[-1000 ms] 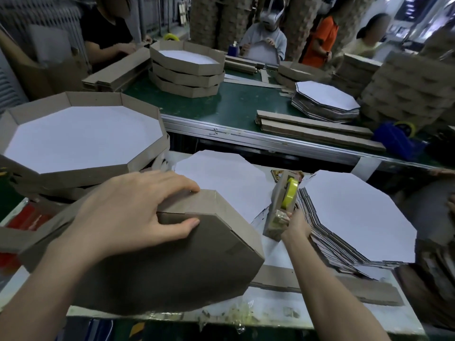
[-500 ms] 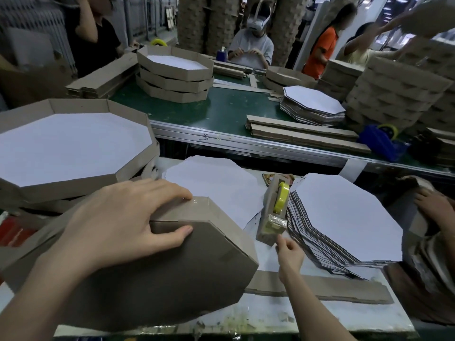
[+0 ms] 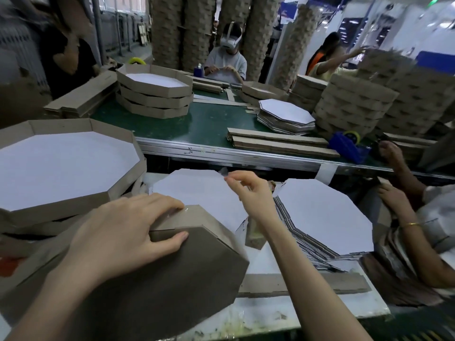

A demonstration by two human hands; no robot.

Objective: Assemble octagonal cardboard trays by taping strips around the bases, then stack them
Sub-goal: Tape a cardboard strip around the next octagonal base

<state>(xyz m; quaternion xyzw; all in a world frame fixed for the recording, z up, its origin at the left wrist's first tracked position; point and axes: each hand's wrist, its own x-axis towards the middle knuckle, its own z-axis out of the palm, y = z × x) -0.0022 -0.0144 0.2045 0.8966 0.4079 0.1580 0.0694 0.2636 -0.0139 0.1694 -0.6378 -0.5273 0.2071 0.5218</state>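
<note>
Grips the half-made tray [image 3: 172, 279] with the left hand [image 3: 118, 237]: fingers curled over the strip wall, thumb pressed on the brown base, underside turned toward the body. Pinches with the right hand [image 3: 248, 193], between thumb and first finger, what seems a short piece of clear tape [image 3: 222, 171]; too faint to tell for sure. Half a second ago reaching to the tape dispenser [image 3: 251, 235]; now lifted up and away, leaving it just under the right wrist. Probably means tape torn off and ready to carry across to the corner just beyond the left fingertips, already shiny with tape. Not yet closed all around, so not yet ready for the finished trays [image 3: 61, 205] on the outer side of the left hand.
</note>
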